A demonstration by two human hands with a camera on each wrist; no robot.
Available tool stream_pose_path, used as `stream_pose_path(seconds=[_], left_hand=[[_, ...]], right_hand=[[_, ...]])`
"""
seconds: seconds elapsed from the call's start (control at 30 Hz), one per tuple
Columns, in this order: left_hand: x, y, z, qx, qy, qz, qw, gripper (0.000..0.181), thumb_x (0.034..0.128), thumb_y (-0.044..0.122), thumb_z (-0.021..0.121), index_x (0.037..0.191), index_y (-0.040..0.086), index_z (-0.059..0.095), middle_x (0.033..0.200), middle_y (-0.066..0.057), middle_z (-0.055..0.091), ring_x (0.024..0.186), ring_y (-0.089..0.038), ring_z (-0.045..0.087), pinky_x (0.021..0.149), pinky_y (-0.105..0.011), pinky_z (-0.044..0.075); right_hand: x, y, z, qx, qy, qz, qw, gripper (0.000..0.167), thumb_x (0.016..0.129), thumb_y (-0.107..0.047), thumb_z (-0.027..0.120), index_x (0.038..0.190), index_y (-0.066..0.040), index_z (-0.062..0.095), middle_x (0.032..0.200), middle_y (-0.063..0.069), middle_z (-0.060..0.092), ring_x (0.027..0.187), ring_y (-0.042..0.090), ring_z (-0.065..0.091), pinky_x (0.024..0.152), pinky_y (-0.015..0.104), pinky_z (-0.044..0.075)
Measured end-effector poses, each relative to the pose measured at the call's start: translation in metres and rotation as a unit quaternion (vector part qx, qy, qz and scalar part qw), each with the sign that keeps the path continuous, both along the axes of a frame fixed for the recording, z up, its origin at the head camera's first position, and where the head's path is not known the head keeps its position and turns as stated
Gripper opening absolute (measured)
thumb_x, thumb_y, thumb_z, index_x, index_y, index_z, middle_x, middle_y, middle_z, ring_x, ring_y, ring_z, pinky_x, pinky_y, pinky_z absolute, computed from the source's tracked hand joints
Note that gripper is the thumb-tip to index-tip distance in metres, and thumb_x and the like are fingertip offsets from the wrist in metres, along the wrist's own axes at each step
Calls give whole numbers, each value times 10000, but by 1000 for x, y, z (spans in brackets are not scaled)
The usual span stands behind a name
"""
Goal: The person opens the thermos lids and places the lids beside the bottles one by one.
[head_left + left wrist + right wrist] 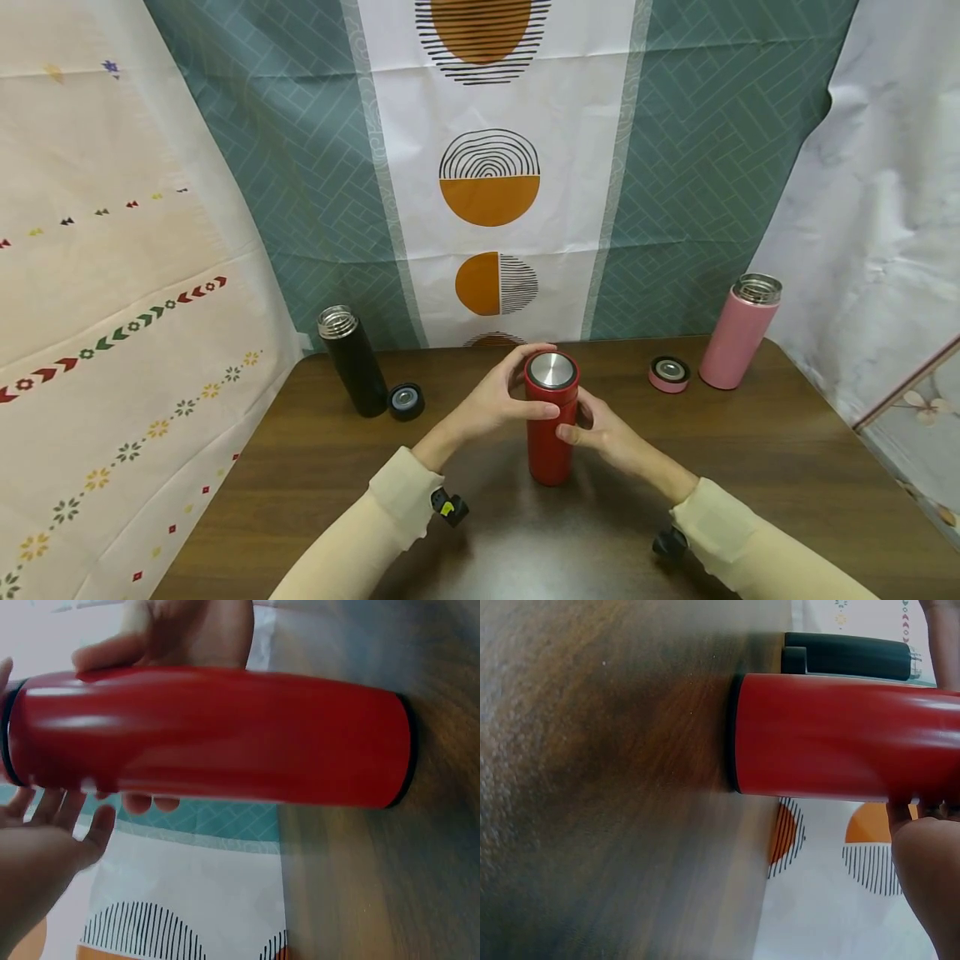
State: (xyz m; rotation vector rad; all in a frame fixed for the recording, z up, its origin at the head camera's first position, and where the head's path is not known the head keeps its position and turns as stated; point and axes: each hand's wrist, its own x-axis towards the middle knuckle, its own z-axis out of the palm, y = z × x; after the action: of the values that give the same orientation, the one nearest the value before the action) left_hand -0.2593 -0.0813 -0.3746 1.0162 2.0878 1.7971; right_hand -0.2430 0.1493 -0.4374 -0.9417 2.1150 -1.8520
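Note:
A red thermos flask (550,450) stands upright near the middle of the wooden table, its silver-topped lid (552,370) seated on it. My left hand (495,400) grips the flask at the lid and neck, thumb across the front and fingers passing behind. Lower down, my right hand (603,429) holds the body from the right, thumb on the front. In the left wrist view the flask (210,739) lies between my left hand (37,855) and right hand (195,634). The right wrist view shows the flask's dark base (736,735) at the tabletop; whether it touches is hard to tell.
At the back left stands an open black flask (352,367) with its black lid (407,402) beside it. An open pink flask (738,337) stands at the back right, its pink lid (669,374) to its left. Patterned cloths (491,242) hang behind the table (300,475).

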Motion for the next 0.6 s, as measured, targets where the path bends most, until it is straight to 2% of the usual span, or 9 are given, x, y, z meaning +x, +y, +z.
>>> stream_pose_path(seconds=[0.17,0.3,0.43,0.6], left_hand=[[-1,-5,4,-249,103,-297,9992,762,939,290,751,1600,203,383,1553,-18,483,1403,-193,477,1175,-488,383],[-3,-4,4,-197,70,-185,9996,698,927,211,752,1555,176,449,1486,-42,543,1360,-201,510,1160,-531,390],[-3,-1,2,-41,26,-54,10000,679,899,195,802,1492,169,474,1444,-53,545,1326,-202,530,1150,-491,408],[-3,-1,2,-118,60,-220,9997,733,919,245,781,1551,188,416,1493,-51,513,1348,-201,517,1154,-473,407]], right_hand=[[0,-1,0,-51,-70,43,10000,654,1004,-304,669,1531,-26,397,1485,166,514,1362,391,483,1087,454,449],[0,-1,1,-61,-100,42,9999,661,1001,-299,671,1530,-15,394,1484,178,512,1358,404,482,1083,466,451],[0,-1,1,-28,-107,28,9999,681,998,-313,675,1535,-9,387,1492,180,508,1367,411,475,1085,478,445],[1,0,0,-38,-134,5,9999,670,996,-299,675,1536,-24,390,1496,168,505,1372,402,472,1091,481,439]])
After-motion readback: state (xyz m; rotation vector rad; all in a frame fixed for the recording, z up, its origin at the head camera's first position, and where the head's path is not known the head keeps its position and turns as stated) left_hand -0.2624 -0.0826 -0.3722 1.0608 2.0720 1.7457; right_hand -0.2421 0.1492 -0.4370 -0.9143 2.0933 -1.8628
